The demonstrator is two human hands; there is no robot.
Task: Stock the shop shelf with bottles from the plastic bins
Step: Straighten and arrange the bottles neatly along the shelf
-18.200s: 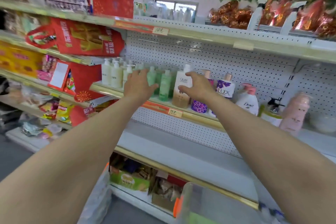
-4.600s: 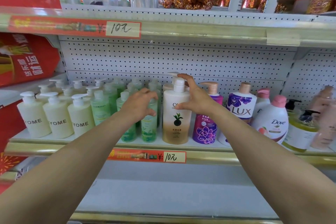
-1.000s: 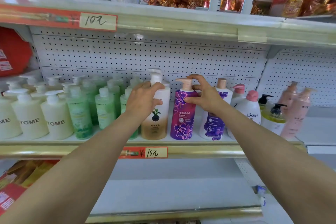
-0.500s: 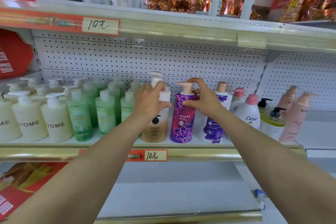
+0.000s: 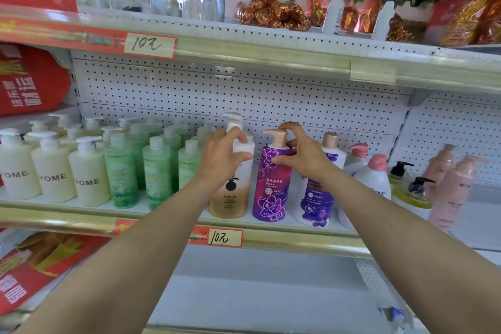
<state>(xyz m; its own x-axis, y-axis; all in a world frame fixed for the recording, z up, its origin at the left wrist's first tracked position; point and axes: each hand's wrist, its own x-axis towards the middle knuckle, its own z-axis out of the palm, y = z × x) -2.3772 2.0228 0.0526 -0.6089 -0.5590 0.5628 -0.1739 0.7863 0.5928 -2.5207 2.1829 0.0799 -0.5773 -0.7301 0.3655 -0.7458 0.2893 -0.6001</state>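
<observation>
Purple flowered bottle [image 5: 271, 192] and cream-and-amber pump bottle [image 5: 230, 198] stand at the front of the shop shelf [image 5: 298, 243], each with a hand on it.
The left hand [image 5: 221, 160] curls round the cream bottle's white shoulder. The right hand [image 5: 307, 160] pinches the purple one at its neck, thumb in front and forefinger arched behind the pump. Both bottles are upright, just beside each other. Green bottles [image 5: 122, 176] crowd close on the left, with cream YOME bottles [image 5: 51, 179] beyond. To the right, partly hidden by the right forearm, are a white-and-purple bottle [image 5: 315, 206], a Dove bottle [image 5: 375, 176], a yellow bottle [image 5: 410, 198] and pink bottles [image 5: 447, 190]. A pegboard [image 5: 244, 95] backs them, and a price tag [image 5: 225, 237] sits on the shelf lip.
</observation>
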